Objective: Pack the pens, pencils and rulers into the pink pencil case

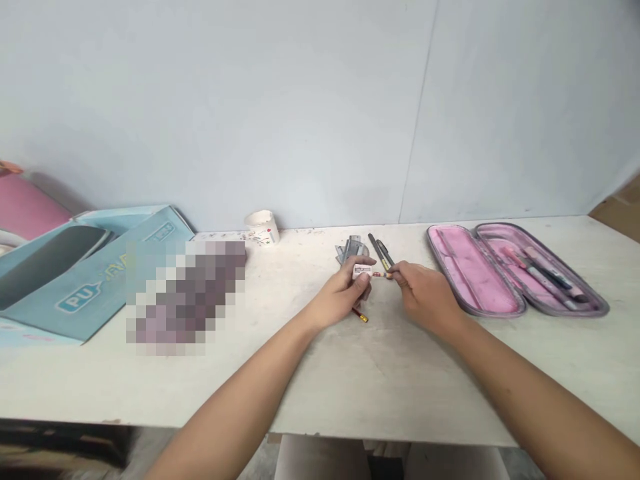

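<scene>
My left hand (pixel 345 293) is closed around a small white eraser (pixel 363 271) held at the fingertips, with a red pencil (pixel 360 315) poking out beneath the palm. My right hand (pixel 425 293) pinches a thin item that meets the eraser's right end. Both hands hover just above the white table (pixel 320 373). Just behind them lie two dark pens (pixel 381 251) and a grey ruler set (pixel 350 250).
An open pink pencil case (pixel 475 277) with several pens inside lies to the right. A paint-stained white cup (pixel 263 227) stands by the wall. A light-blue box (pixel 90 267) and a blurred patch occupy the left. The table's front edge is near me.
</scene>
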Available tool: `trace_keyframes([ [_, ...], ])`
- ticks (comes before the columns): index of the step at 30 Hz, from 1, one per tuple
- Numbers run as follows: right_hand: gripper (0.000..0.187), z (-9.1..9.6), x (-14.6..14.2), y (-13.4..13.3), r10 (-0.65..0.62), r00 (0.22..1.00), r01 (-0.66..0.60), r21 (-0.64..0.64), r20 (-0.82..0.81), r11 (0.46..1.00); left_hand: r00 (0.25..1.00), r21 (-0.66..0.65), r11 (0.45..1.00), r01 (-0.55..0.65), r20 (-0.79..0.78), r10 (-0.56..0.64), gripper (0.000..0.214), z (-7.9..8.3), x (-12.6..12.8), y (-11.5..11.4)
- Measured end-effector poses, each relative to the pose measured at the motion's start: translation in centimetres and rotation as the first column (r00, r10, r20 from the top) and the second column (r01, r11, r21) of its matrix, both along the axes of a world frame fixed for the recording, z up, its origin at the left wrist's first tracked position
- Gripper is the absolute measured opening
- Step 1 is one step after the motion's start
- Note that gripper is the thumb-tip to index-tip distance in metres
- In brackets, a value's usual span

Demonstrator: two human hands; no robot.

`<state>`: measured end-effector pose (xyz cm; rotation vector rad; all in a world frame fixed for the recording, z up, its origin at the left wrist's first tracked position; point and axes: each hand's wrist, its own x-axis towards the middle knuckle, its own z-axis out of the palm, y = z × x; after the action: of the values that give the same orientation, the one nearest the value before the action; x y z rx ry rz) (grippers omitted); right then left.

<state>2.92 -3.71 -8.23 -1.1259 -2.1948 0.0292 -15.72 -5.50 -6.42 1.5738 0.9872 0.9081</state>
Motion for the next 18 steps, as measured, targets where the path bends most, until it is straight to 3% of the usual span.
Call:
trace_keyframes([
  [2, 0.018, 0.1, -0.1, -0.1, 0.021, 1.0, -0.022, 0.039, 0.01, 0.999, 1.0, 0.021, 1.0, -0.023, 0.008, 0.023, 0.039, -0.1, 0.0, -0.2],
  [4, 0.02, 0.2, -0.2, -0.4, -0.004, 0.998, -0.005, 0.155, 0.063, 0.988, 0.998, 0.037, 0.999, -0.035, 0.054, 0.033, 0.034, -0.2, 0.3, -0.4],
  [8, 0.019, 0.5, -0.6, -1.2, -0.11, 0.968, 0.008, 0.408, 0.225, 0.913, 0.988, 0.023, 1.0, -0.019, 0.156, 0.015, 0.021, -0.1, 1.0, -1.0],
  [10, 0.019, 0.6, -0.7, -1.6, -0.101, 0.966, -0.005, 0.411, 0.236, 0.912, 0.988, 0.024, 0.999, -0.024, 0.153, 0.02, 0.018, 0.0, 1.3, -1.3],
  [12, 0.022, 0.8, -0.8, -2.0, -0.06, 0.984, 0.009, 0.295, 0.166, 0.956, 0.993, 0.041, 0.999, -0.023, 0.118, 0.018, 0.016, 0.1, 1.4, -1.6],
  [14, 0.026, 1.0, -0.7, -2.1, 0.019, 0.999, -0.021, 0.039, 0.036, 0.999, 0.998, 0.057, 0.998, -0.012, 0.066, 0.008, 0.017, 0.1, 1.3, -1.8],
  [15, 0.028, 1.2, -0.6, -2.0, 0.068, 0.996, -0.075, -0.136, -0.055, 0.988, 0.999, 0.064, 0.998, -0.005, 0.038, 0.003, 0.017, 0.1, 1.2, -1.9],
  [16, 0.031, 1.4, -0.4, -1.9, 0.108, 0.981, -0.156, -0.322, -0.164, 0.934, 1.0, 0.072, 0.997, 0.005, 0.012, -0.006, 0.017, 0.1, 1.2, -1.9],
  [17, 0.034, 1.6, -0.2, -1.8, 0.125, 0.952, -0.255, -0.496, -0.28, 0.83, 1.0, 0.082, 0.996, 0.019, -0.011, -0.018, 0.017, 0.2, 1.2, -2.0],
  [18, 0.036, 1.7, 0.0, -1.6, 0.111, 0.915, -0.351, -0.634, -0.387, 0.689, 0.999, 0.097, 0.995, 0.037, -0.03, -0.034, 0.017, 0.2, 1.2, -2.1],
])
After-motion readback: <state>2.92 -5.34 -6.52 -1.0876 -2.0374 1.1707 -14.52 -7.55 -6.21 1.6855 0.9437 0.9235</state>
